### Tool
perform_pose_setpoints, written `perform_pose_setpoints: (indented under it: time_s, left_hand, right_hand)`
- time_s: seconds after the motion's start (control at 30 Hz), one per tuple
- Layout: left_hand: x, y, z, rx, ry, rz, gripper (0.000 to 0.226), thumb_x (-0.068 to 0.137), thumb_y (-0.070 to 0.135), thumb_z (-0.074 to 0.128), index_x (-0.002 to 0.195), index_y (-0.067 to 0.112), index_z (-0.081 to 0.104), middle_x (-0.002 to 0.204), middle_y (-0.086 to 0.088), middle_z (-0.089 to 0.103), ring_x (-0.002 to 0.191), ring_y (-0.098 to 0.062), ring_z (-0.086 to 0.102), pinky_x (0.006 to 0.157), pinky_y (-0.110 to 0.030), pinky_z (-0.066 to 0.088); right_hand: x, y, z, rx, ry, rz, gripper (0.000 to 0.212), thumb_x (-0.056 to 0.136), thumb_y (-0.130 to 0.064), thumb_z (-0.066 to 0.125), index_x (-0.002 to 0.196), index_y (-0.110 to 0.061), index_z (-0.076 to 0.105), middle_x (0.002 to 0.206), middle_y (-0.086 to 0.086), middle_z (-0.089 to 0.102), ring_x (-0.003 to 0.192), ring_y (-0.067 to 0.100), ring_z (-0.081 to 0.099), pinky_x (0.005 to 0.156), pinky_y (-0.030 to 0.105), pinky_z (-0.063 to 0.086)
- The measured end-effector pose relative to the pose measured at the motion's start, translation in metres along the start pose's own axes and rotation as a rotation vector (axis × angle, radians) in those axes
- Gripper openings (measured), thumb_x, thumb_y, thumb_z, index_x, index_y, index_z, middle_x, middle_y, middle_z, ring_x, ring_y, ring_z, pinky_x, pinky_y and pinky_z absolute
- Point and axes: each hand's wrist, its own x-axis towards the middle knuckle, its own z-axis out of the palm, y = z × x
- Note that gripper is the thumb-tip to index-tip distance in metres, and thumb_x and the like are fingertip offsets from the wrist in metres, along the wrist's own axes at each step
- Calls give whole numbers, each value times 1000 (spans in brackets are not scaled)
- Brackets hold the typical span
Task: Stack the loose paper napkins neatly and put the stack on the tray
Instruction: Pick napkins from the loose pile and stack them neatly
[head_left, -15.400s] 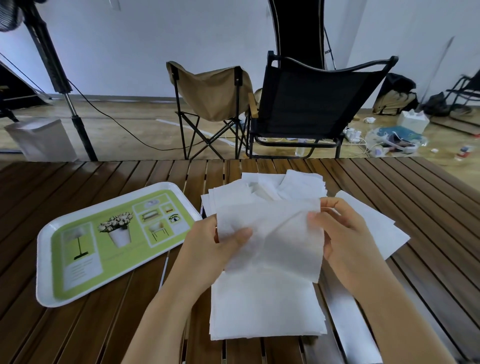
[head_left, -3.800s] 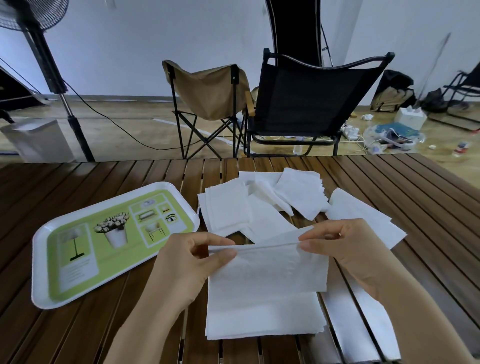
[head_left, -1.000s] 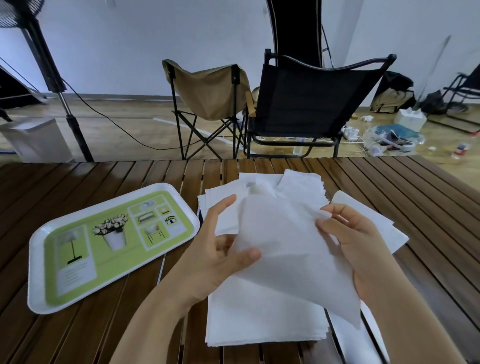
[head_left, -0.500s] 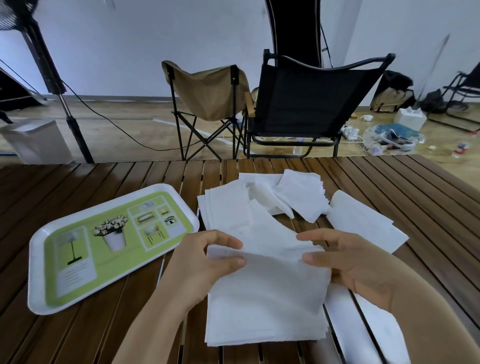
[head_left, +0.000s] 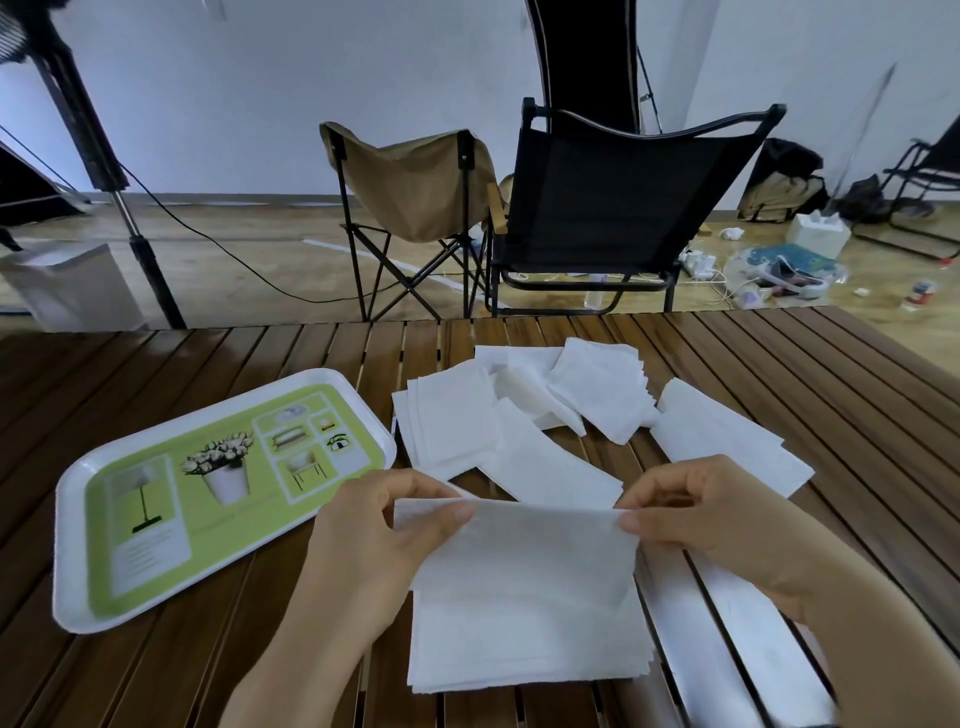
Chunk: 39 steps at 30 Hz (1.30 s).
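Left hand (head_left: 374, 525) and right hand (head_left: 696, 514) each pinch a top corner of one napkin (head_left: 524, 551), squaring it over the stack (head_left: 524, 649)

Bare forearms, no visible sleeves

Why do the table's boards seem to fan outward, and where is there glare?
Head view: the wide-angle lens splays the table slats and bends the black chair; pale glare streaks the slats beside the stack; soft, even light, faint shadows.
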Motion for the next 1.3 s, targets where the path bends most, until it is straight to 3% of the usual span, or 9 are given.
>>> perform_pose_setpoints:
  time_s: [0.17, 0.33, 0.57, 0.7, 0.8, 0.93, 1.17, 1.23, 1.3]
  left_hand:
    - [2, -1, -4, 31, 30, 46, 16, 74, 49, 67, 79, 35, 70, 108, 11, 65, 91, 0, 58, 67, -9, 40]
    - [2, -2, -2, 7, -86, -63, 14, 82, 40, 68, 78, 26, 70, 70, 6, 74, 64, -8, 69, 63, -29, 53]
    - [15, -37, 28, 311, -261, -205, 19, 87, 36, 65, 100, 23, 66, 100, 9, 65, 89, -4, 60, 61, -12, 40]
    - [20, -37, 30, 334, -274, -218, 18, 87, 38, 63, 97, 23, 63, 91, 11, 59, 81, -1, 56, 57, -10, 36]
    - [20, -37, 29, 367, -278, -238, 19, 88, 41, 61, 97, 24, 59, 83, 12, 53, 72, -1, 52, 55, -13, 36]
    - [16, -31, 28, 466, -177, -235, 28, 91, 47, 53, 107, 24, 51, 101, 8, 56, 89, -6, 56, 74, -20, 47]
    - [10, -22, 28, 396, -145, -177, 28, 93, 43, 51, 115, 26, 54, 104, 11, 51, 93, -4, 49, 68, -15, 37]
    - [10, -22, 27, 367, -165, -167, 26, 94, 42, 51, 114, 26, 55, 101, 14, 49, 92, -2, 47, 61, -10, 33]
    - [10, -24, 23, 355, -164, -161, 24, 94, 41, 52, 113, 27, 56, 101, 15, 51, 91, -2, 48, 58, -5, 30]
  right_hand:
    - [0, -1, -2, 40, 30, -51, 10, 88, -17, 64, 82, -12, 71, 86, 6, 73, 84, 19, 66, 82, 26, 48]
    - [7, 5, 4, 112, 98, 17, 14, 89, -13, 62, 78, -8, 66, 69, 6, 63, 64, 16, 54, 64, 25, 42]
    - [34, 44, 31, -272, -15, 208, 11, 89, -16, 62, 83, -7, 64, 68, -3, 63, 55, 8, 61, 55, 19, 44]
    - [40, 48, 33, -314, 7, 215, 12, 89, -21, 63, 87, -9, 63, 73, -3, 62, 57, 7, 59, 56, 18, 42]
    - [43, 49, 34, -389, 82, 164, 14, 86, -33, 64, 86, -19, 60, 87, -4, 59, 72, 9, 54, 65, 19, 43]
    - [45, 47, 44, -587, -9, -22, 18, 95, -42, 46, 105, -39, 61, 129, -15, 42, 120, 9, 41, 104, 34, 31]
    - [45, 36, 57, -692, -118, 18, 36, 101, -43, 31, 115, -28, 60, 146, -14, 35, 134, 7, 31, 100, 35, 19]
    - [47, 40, 55, -652, -107, 26, 32, 100, -42, 34, 103, -27, 61, 135, -18, 45, 127, 9, 41, 102, 36, 25]
    - [50, 45, 51, -563, -53, 23, 29, 100, -31, 39, 77, -28, 57, 95, -13, 57, 93, 16, 54, 83, 33, 38]
